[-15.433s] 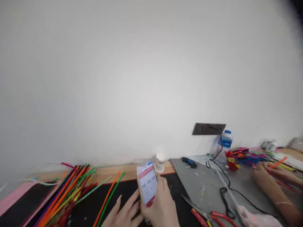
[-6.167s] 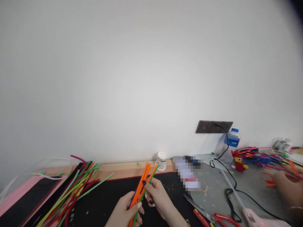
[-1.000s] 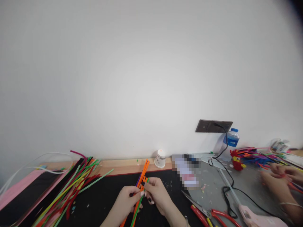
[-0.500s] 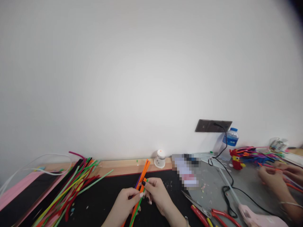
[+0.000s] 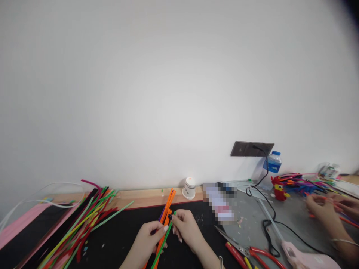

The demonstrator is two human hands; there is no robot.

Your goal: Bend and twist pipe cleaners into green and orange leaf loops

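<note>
My left hand (image 5: 150, 239) is closed around a bundle of pipe cleaners, mostly orange (image 5: 169, 200), with a purple one (image 5: 162, 212) at its left side. A green pipe cleaner (image 5: 165, 239) runs slantwise along the bundle's right side, its tip near my right fingertips. My right hand (image 5: 183, 228) pinches the green pipe cleaner near that tip, thumb and index finger together. Both hands are close together over the black mat (image 5: 112, 239). The lower ends of the bundle run out of view at the bottom edge.
Loose coloured pipe cleaners (image 5: 81, 228) lie at left. A white paper cup (image 5: 189, 188) stands upside down by the wall. At right are scissors (image 5: 228, 239), red-handled pliers (image 5: 259, 256), a pink glue gun (image 5: 304, 257), a bottle (image 5: 271, 166) and a co-worker's hands (image 5: 325, 209).
The green pipe cleaner's upper part now stands slightly farther from the orange bundle, and the bundle's top has shifted a little left. Both hands have barely moved.
</note>
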